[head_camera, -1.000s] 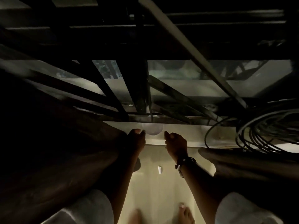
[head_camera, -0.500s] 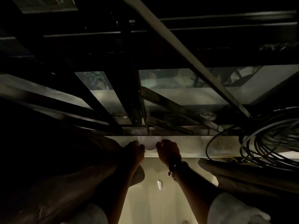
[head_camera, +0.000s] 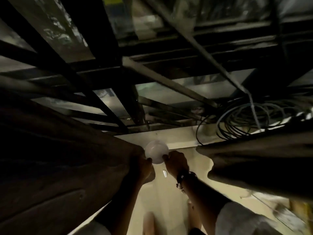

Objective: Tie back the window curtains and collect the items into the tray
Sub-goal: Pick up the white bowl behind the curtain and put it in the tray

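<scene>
- Both hands are at a small white bowl point(head_camera: 156, 152), just below the pale window ledge point(head_camera: 177, 139).
- The left hand point(head_camera: 144, 167) and the right hand point(head_camera: 176, 162) — fingers curled — hold its rim from either side.
- Dark curtains hang on both sides: left curtain point(head_camera: 59, 167), right curtain point(head_camera: 262, 167).
- A coil of cable point(head_camera: 243, 121) sits on the ledge, well right of the bowl.

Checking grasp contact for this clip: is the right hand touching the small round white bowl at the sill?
Touching. The head view shows the right hand with fingertips on the white bowl's right rim, no gap visible.
</scene>
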